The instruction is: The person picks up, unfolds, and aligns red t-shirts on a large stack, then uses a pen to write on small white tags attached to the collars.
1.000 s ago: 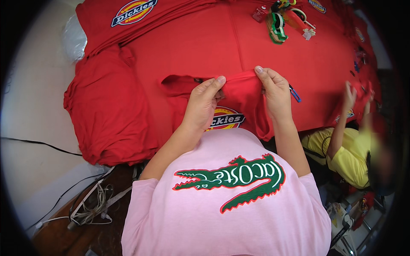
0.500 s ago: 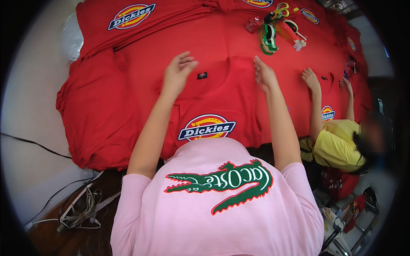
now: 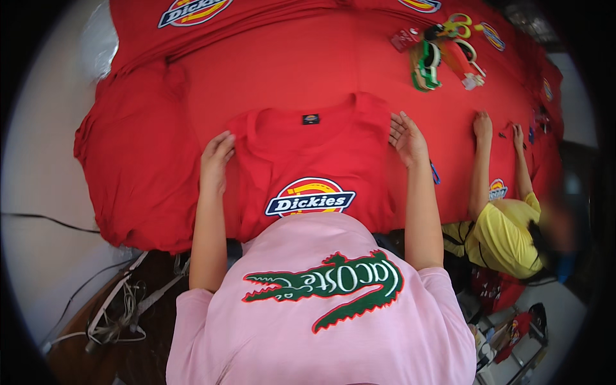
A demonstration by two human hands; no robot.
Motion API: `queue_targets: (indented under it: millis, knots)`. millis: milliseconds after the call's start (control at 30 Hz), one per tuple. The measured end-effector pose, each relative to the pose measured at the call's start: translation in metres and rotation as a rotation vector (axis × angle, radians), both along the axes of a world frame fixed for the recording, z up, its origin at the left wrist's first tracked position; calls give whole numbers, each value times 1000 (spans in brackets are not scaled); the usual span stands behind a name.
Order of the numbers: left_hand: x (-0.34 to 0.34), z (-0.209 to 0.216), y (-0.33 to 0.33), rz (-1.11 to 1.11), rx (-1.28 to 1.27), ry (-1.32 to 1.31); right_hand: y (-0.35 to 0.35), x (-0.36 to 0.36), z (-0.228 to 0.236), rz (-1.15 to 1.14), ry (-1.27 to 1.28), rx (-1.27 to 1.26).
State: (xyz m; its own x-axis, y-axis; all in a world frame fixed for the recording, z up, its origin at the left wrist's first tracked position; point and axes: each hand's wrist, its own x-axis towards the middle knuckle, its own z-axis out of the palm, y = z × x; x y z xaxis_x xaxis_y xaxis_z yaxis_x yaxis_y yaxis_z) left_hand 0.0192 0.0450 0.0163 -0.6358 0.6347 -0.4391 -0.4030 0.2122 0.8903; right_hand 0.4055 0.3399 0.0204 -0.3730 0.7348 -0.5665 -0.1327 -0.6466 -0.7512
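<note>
A red T-shirt (image 3: 308, 154) lies in front of me on the red-covered table, neckline away from me. It has a small black neck label (image 3: 310, 119) and a blue, yellow and white chest logo (image 3: 311, 196). My left hand (image 3: 215, 160) is at the shirt's left shoulder edge, fingers stretched out and grasping nothing I can see. On the opposite side my right hand (image 3: 409, 142) has its fingers apart, beside the right sleeve edge. The shirt's lower part is hidden behind my body.
A heap of red garments (image 3: 138, 154) sits at the left; more logo shirts (image 3: 224, 32) lie along the back. Tape dispensers (image 3: 425, 66) and yellow scissors (image 3: 457, 25) are at the far right. A co-worker in yellow (image 3: 504, 234) works at right. Cables (image 3: 119, 314) tangle at lower left.
My left hand has come down and leftward from above the neckline to the shirt's left edge. The right hand has lowered slightly, its fingers spreading. The shirt's shoulders now lie flatter and wider.
</note>
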Motion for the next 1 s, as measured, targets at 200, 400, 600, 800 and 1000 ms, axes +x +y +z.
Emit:
queue_targets:
  millis: [200,400,600,800,1000]
  knots:
    - [-9,50,34,-338,-23,-288,-11,-55,48,186,55,-226]
    - [-38,73,40,-289,318,-593,7,-61,51,154,227,-150]
    - [-56,97,29,-419,378,-429,27,-44,79,210,282,-79]
    - [-56,127,-7,-455,601,-548,7,-37,116,393,490,6]
    - [-39,164,-32,-510,702,-516,2,-4,128,233,433,113]
